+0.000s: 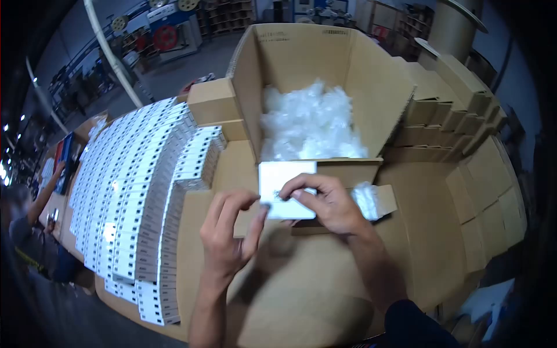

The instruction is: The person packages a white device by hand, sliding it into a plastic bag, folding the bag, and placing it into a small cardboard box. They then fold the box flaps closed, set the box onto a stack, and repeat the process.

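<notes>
A flat white box (270,177) with small dark print near its middle stands in front of me, at the near wall of a large carton. My right hand (331,203) reaches over its face from the right. The thumb and forefinger are drawn together over the print, and whatever lies between them is too small to tell. At the box's left edge is my left hand (229,232), thumb and forefinger apart, with nothing visible between them. What supports the white box from below is not clear.
The large open carton (377,75) holds crumpled clear plastic bags (313,122). Long rows of white boxes (125,191) are stacked at left. Folded brown cartons (447,110) line the right. A clear plastic packet (365,200) lies near my right hand. Another person (35,226) is at far left.
</notes>
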### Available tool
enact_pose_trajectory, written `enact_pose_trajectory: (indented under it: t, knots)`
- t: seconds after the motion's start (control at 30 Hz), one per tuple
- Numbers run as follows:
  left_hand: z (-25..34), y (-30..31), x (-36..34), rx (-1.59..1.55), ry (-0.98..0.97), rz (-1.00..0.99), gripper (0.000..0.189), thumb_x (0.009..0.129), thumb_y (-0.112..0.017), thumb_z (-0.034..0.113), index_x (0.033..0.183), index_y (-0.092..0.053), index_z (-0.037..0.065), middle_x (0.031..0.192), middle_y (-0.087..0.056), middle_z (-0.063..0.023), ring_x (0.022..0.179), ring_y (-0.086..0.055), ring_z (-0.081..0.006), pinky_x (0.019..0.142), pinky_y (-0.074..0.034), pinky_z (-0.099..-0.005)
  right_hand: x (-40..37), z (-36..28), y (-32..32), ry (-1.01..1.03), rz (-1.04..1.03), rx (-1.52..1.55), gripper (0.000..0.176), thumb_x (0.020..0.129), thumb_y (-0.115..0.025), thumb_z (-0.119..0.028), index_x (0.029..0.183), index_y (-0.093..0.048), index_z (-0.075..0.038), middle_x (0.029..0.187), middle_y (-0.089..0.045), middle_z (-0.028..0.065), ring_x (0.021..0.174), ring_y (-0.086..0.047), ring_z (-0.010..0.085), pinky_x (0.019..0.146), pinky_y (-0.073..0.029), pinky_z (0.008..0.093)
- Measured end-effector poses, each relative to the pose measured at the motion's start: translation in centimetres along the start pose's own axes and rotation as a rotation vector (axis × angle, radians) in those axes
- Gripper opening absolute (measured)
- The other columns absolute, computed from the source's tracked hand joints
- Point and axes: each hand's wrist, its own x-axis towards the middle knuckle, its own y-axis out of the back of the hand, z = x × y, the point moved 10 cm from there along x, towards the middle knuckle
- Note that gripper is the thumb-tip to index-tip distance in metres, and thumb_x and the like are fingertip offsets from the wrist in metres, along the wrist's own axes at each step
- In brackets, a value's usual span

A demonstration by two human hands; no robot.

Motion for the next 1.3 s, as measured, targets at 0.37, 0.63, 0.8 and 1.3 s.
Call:
enact_pose_trajectory:
  t: [0.37, 0.63, 0.8, 1.3]
  knots:
    - [-7.3, -28.7, 14.7, 0.352, -0.029, -0.632, 0.036, 0.085, -0.079, 0.029, 0.090, -0.074, -0.006, 0.085, -0.073, -0.0248, 0.081, -0.073, -0.0411, 0.075, -0.058, -0.0442, -2.8, -13.9, 14.9, 0.446, 0.620, -1.077, 0.031, 0.091, -0.058, 0.000, 0.113, -0.075, -0.013, 0.098, -0.064, 0.0180, 0.093, -0.063, 0.0346, 0.088, -0.051, 0.0417]
    - [-11.8, -30.6, 14.0, -0.307, 0.445, -0.813, 0.023, 0.096, -0.069, 0.023, 0.106, -0.070, 0.002, 0.096, -0.071, -0.0076, 0.088, -0.070, -0.0166, 0.080, -0.059, -0.0353, -2.7, -13.1, 16.3, 0.473, 0.596, -0.951, 0.029, 0.093, -0.059, -0.002, 0.115, -0.074, -0.013, 0.110, -0.063, 0.0221, 0.104, -0.063, 0.0376, 0.093, -0.051, 0.0438]
    - [-11.0, -24.1, 12.0, -0.771, 0.589, -0.566, 0.016, 0.102, -0.061, 0.015, 0.113, -0.066, 0.005, 0.106, -0.068, -0.0018, 0.098, -0.064, -0.0108, 0.082, -0.057, -0.0344, -2.0, -12.2, 15.1, 0.509, 0.625, -1.060, 0.036, 0.084, -0.081, -0.016, 0.115, -0.070, -0.004, 0.112, -0.062, 0.0238, 0.109, -0.061, 0.0417, 0.096, -0.049, 0.0460]
    - [-11.2, -19.7, 13.2, -0.807, 0.436, -0.097, 0.025, 0.086, -0.080, 0.000, 0.094, -0.058, 0.012, 0.088, -0.060, 0.0021, 0.076, -0.057, -0.0058, 0.060, -0.045, -0.0219, 2.9, -6.4, 16.0, 0.289, 0.562, -1.063, 0.022, 0.089, -0.073, -0.017, 0.094, -0.074, 0.004, 0.098, -0.065, 0.0291, 0.098, -0.064, 0.0431, 0.090, -0.051, 0.0481]
